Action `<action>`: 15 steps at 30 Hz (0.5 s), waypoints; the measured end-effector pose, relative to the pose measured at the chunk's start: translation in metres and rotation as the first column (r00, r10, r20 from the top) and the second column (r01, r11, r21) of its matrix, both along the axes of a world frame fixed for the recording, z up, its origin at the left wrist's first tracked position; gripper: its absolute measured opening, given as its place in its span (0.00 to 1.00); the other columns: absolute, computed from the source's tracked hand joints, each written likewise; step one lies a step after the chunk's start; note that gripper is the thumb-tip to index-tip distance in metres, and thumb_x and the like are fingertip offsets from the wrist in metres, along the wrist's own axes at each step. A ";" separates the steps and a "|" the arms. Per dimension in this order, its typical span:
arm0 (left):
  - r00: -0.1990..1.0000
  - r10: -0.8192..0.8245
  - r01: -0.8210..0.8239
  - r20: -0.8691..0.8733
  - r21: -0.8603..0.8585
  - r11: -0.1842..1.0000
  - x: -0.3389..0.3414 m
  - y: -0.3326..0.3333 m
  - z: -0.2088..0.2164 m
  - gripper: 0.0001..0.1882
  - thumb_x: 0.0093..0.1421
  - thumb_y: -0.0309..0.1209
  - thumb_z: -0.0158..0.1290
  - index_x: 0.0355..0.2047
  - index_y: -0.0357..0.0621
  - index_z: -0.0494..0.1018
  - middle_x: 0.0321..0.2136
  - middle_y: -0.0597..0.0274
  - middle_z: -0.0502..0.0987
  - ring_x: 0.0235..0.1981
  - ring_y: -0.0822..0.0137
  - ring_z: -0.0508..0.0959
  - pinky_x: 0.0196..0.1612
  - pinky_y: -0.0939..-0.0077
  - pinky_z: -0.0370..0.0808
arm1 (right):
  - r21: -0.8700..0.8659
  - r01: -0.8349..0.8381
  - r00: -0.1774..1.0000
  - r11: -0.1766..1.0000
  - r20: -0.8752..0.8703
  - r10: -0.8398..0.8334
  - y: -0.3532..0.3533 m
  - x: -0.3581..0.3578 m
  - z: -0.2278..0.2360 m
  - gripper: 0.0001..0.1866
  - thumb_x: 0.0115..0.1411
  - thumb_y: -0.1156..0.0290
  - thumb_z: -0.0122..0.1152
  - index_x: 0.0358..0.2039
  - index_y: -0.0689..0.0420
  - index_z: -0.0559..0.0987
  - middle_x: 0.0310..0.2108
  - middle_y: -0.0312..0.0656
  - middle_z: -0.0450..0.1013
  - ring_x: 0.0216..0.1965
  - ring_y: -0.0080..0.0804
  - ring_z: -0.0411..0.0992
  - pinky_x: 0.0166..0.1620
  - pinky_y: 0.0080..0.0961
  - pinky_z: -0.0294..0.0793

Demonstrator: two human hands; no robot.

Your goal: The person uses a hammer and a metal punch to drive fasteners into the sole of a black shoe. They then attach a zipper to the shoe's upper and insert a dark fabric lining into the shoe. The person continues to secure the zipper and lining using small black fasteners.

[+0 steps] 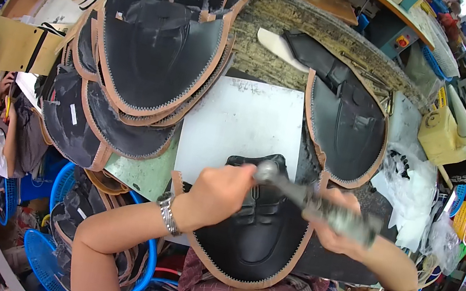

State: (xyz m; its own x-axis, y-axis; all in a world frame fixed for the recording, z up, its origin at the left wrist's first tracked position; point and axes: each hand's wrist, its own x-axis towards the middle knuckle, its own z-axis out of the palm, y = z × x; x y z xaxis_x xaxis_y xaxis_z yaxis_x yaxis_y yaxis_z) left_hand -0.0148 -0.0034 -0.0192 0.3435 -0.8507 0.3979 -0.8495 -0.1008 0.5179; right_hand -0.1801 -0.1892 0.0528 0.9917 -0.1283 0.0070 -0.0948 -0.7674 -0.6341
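Observation:
A black leather shoe upper (253, 242) with a tan zigzag-stitched edge lies in front of me, its rounded end toward my body. My right hand (339, 223) is wrapped round the handle of a hammer (299, 196), smeared by motion, its round metal head over the upper's far end. Just left of that head, my left hand (216, 195) is closed above the upper; whatever its fingers hold is hidden. Part of the upper rests on a white board (244, 116). Another black upper (348, 128) lies beyond my right hand.
Stacked black uppers (157, 63) fill the table's left side. Metal rods (367, 74) lie at the far right, near crumpled clear plastic (405, 191) and a cream machine (450, 134). A blue basket (47, 259) of uppers stands below left. Another person (1, 136) sits at far left.

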 end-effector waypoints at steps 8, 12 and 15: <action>0.495 0.147 -0.177 -0.856 0.067 0.982 0.007 -0.013 0.004 0.09 0.64 0.29 0.46 0.34 0.33 0.67 0.27 0.57 0.78 0.26 0.72 0.78 0.32 0.80 0.76 | -0.010 -0.045 0.999 0.999 0.001 0.045 -0.002 -0.001 -0.023 0.08 0.56 0.69 0.57 0.35 0.57 0.78 0.29 0.46 0.72 0.23 0.46 0.71 0.26 0.35 0.70; 0.572 0.170 -0.186 -0.802 0.075 0.980 0.003 -0.015 0.004 0.08 0.62 0.29 0.48 0.33 0.34 0.69 0.27 0.58 0.78 0.26 0.74 0.78 0.32 0.81 0.76 | -0.014 -0.032 0.999 0.999 -0.031 0.032 -0.001 0.000 -0.022 0.08 0.56 0.69 0.57 0.34 0.57 0.78 0.29 0.46 0.72 0.23 0.47 0.71 0.27 0.36 0.70; 0.703 0.165 -0.186 -0.692 0.045 0.982 -0.001 -0.018 -0.001 0.07 0.60 0.28 0.51 0.32 0.36 0.70 0.24 0.58 0.78 0.24 0.72 0.77 0.28 0.80 0.74 | -0.020 -0.008 0.999 1.000 0.039 0.009 -0.003 -0.001 -0.017 0.07 0.55 0.69 0.58 0.33 0.57 0.78 0.25 0.45 0.73 0.23 0.44 0.72 0.27 0.35 0.71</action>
State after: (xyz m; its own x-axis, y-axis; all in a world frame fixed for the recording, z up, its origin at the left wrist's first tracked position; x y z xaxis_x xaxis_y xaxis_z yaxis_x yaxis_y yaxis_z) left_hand -0.0156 -0.0217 -0.0205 0.6727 -0.7399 0.0104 -0.2228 -0.1891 0.9564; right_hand -0.1809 -0.1923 0.0359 0.9917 -0.1197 0.0480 -0.0640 -0.7802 -0.6223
